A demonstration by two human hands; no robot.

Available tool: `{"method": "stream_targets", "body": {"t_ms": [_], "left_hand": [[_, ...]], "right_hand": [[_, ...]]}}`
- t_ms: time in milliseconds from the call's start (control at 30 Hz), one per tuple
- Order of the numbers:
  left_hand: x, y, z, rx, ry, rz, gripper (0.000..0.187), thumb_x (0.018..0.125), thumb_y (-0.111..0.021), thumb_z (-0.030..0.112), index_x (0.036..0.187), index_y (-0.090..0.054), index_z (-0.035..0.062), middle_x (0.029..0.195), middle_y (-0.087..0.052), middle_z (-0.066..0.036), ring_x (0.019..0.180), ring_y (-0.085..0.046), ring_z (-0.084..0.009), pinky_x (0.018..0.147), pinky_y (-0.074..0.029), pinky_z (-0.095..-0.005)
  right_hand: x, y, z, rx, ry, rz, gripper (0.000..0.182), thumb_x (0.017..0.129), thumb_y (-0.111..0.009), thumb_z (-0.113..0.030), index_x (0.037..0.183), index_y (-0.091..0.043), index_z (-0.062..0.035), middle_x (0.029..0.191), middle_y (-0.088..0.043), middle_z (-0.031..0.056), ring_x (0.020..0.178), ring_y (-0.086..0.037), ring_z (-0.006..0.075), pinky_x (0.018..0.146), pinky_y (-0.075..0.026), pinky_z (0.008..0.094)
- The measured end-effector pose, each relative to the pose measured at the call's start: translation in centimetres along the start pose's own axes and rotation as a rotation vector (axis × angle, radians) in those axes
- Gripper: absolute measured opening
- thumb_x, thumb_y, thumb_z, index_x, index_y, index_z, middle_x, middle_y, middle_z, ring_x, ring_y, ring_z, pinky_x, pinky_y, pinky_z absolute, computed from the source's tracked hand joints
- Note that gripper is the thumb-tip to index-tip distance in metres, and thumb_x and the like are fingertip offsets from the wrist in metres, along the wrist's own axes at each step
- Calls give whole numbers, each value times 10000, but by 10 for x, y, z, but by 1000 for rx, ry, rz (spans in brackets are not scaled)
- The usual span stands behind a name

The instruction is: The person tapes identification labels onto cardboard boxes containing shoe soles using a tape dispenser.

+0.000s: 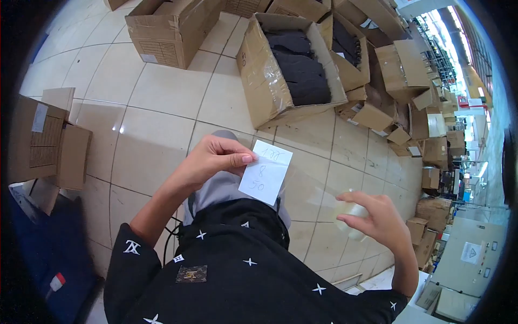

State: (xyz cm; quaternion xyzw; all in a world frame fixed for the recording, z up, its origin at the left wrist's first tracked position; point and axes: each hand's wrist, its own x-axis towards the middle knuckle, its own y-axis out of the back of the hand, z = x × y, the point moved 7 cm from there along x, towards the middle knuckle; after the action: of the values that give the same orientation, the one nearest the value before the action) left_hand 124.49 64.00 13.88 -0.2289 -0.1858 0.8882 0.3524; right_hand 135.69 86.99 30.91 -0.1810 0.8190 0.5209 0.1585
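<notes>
My left hand (220, 155) pinches a white paper slip (265, 174) by its left edge, thumb on top. Handwritten figures run down the slip, with 8 and 50 in the lower lines. Off to the right, my right hand (375, 215) is closed around a roll of clear packing tape (349, 213). A faint see-through strip seems to stretch from the roll towards the slip; where it ends I cannot make out. Both hands are in front of my body, above the tiled floor (156, 129).
Ahead stands an open carton (259, 70) filled with dark flat pieces (302, 70). Another carton (167, 32) is at the top left, and one more (43, 137) at the left edge. More cartons (402, 70) line the right side, near a pale cabinet (475, 254).
</notes>
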Motion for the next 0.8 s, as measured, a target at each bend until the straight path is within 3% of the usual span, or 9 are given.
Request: {"method": "stream_targets", "body": {"t_ms": [67, 167, 367, 467, 500, 600, 633, 733, 800], "left_hand": [[-5, 7, -10, -13, 27, 27, 214, 873, -727, 184, 969, -738, -7, 887, -716, -106, 803, -662, -142, 746, -542, -274], [-22, 34, -34, 166, 75, 98, 222, 865, -733, 184, 987, -743, -1, 887, -721, -101, 810, -657, -131, 747, -531, -267], [-82, 74, -57, 286, 192, 267, 225, 865, -731, 196, 989, -751, 10, 879, -731, -64, 816, -642, -110, 749, -500, -255], [-105, 72, -40, 408, 208, 305, 203, 859, -734, 184, 966, -754, 13, 878, -737, -69, 812, -654, -119, 746, -511, -262], [-111, 68, -29, 456, 211, 296, 192, 859, -733, 174, 961, -754, 12, 879, -739, -71, 813, -657, -119, 750, -513, -262], [-116, 41, -1, 679, 128, 207, 160, 856, -729, 139, 951, -753, 12, 873, -742, -75, 812, -667, -112, 754, -519, -262], [-117, 34, 3, 727, 60, 178, 188, 866, -719, 163, 988, -745, 22, 846, -742, -85, 764, -662, -102, 716, -519, -257], [-113, 18, 7, 740, 101, 139, 186, 869, -717, 160, 984, -744, 16, 867, -746, -92, 792, -673, -111, 729, -520, -260], [-115, 16, 12, 757, 73, 214, 193, 876, -713, 170, 989, -744, 18, 871, -745, -95, 797, -673, -112, 733, -519, -263]], "right_hand": [[7, -24, 11, 69, -39, -54, 362, 837, -738, -316, 1093, -667, -70, 856, -695, 158, 679, -659, 330, 644, -517, 362], [25, -86, 43, 143, 7, -143, 591, 822, -743, -399, 1293, -568, -90, 867, -688, 200, 738, -660, 384, 701, -520, 393], [68, -190, 55, 349, -22, -328, 968, 802, -739, -479, 1530, -192, -150, 877, -662, 269, 829, -641, 452, 774, -503, 450], [71, -213, 34, 287, 198, -475, 889, 811, -720, -502, 1496, -283, -141, 919, -668, 259, 838, -644, 447, 757, -501, 467], [69, -218, 26, 316, 330, -504, 770, 812, -696, -543, 1400, -440, -117, 917, -677, 239, 827, -652, 428, 732, -504, 466], [87, -216, 20, 34, 390, -578, 655, 802, -693, -571, 1274, -580, -132, 743, -660, 146, 702, -647, 329, 629, -495, 388], [99, -205, 12, -47, 495, -579, 568, 820, -652, -603, 1091, -702, -107, 696, -661, 116, 680, -662, 257, 620, -498, 359], [141, -232, 4, 118, 519, -1229, 575, 885, -578, -606, 942, -736, -56, 705, -692, 98, 687, -675, 212, 622, -506, 347], [178, -277, 0, 305, 700, -1316, 524, 954, -536, -516, 855, -740, -44, 639, -658, 48, 616, -618, 147, 570, -483, 319]]}}
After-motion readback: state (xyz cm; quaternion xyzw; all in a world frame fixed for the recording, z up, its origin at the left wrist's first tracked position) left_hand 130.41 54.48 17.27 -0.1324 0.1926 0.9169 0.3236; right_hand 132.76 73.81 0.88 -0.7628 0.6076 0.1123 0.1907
